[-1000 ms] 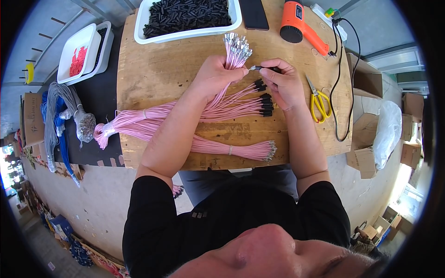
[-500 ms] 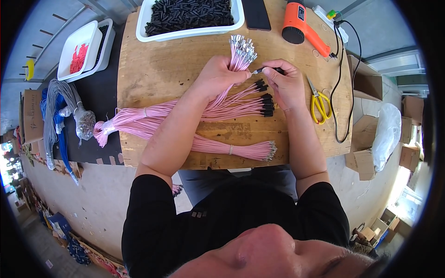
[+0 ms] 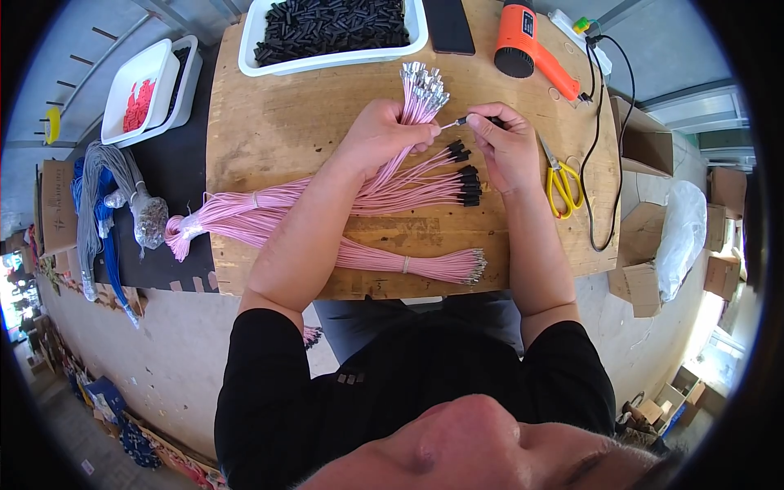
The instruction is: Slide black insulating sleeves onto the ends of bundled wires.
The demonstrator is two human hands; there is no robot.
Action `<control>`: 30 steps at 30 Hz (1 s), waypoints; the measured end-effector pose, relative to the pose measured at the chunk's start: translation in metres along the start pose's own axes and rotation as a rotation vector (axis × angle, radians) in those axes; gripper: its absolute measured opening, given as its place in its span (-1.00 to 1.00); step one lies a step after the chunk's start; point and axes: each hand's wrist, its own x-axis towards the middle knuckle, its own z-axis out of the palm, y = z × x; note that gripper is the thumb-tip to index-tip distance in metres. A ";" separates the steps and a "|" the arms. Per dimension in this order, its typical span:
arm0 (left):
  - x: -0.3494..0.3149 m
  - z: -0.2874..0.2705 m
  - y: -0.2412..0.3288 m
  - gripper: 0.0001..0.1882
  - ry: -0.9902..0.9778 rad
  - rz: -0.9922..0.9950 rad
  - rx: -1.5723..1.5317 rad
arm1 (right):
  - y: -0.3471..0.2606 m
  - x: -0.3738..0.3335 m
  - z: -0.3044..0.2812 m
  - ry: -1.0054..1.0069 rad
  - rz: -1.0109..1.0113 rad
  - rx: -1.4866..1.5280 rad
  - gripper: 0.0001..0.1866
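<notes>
My left hand point(image 3: 385, 137) is closed round a bundle of pink wires point(image 3: 415, 108), their bare metal terminals point(image 3: 425, 80) fanning out above the fist. One wire runs out from between its thumb and fingers toward my right hand point(image 3: 505, 145). Pinched there is a small black sleeve point(image 3: 463, 120), which sits over that wire's end; more black shows within the fingers, partly hidden. Below the hands lie pink wires tipped with black sleeves point(image 3: 469, 186). Nearer the front edge rests a tied pink bundle point(image 3: 408, 264) with bare metal ends.
At the back of the wooden table point(image 3: 286, 110) are a white tub point(image 3: 335, 60) of black sleeves, a dark phone point(image 3: 452, 28) and an orange heat gun point(image 3: 535, 53). Yellow-handled scissors point(image 3: 563, 184) and a black cord point(image 3: 627, 155) lie right. White trays point(image 3: 114, 106) and grey cables point(image 3: 114, 159) sit left.
My right hand has shifted slightly right, and more of the single wire shows between the hands. The terminal seen at the sleeve's mouth before is now covered by the black sleeve.
</notes>
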 end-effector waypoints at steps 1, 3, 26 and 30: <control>0.001 -0.001 -0.002 -0.83 -0.001 0.001 0.000 | -0.002 0.000 0.001 -0.001 0.004 0.005 -0.88; 0.002 -0.002 -0.005 -0.77 0.015 0.036 0.042 | -0.011 0.000 0.005 -0.002 0.079 0.076 -0.86; -0.002 0.001 0.001 -0.76 -0.001 0.048 0.115 | 0.001 0.004 -0.009 -0.173 0.269 0.191 -0.86; -0.001 0.000 -0.001 -0.75 -0.016 0.051 0.101 | -0.004 0.004 -0.008 -0.158 0.276 0.222 -0.82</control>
